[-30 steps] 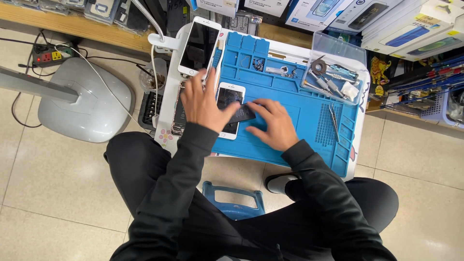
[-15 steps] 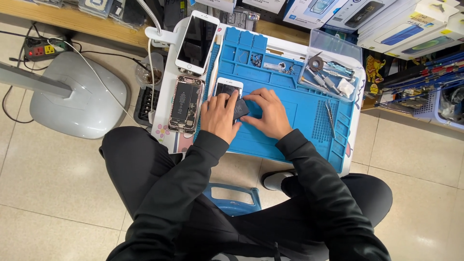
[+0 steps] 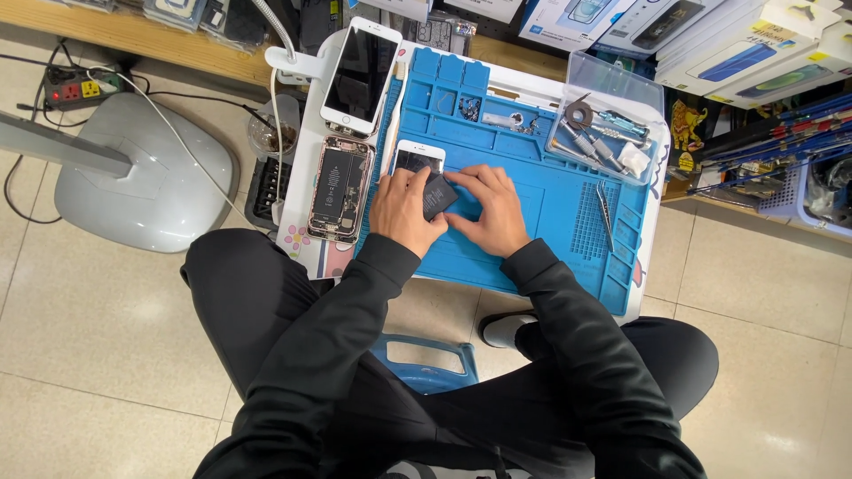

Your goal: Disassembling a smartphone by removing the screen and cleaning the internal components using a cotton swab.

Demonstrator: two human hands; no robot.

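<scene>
My left hand (image 3: 404,213) and my right hand (image 3: 493,213) meet over the blue work mat (image 3: 541,191). Between their fingertips they hold a small flat black battery (image 3: 439,196), tilted. Just behind it lies a white phone (image 3: 417,159), face up, its lower half hidden by my left hand. To the left, off the mat, an opened phone body (image 3: 337,191) shows its insides. A larger white phone (image 3: 359,75) with a dark screen lies behind that one.
Tweezers (image 3: 605,213) lie on the mat's right part. A clear tray (image 3: 603,133) with small tools stands at the back right. A white lamp base (image 3: 146,177) sits on the floor at left. Boxes (image 3: 737,49) and a basket (image 3: 803,191) are at right.
My left hand moved right, from over the opened phone body to the white phone. The black battery, which lay under my right hand, is now held between both hands.
</scene>
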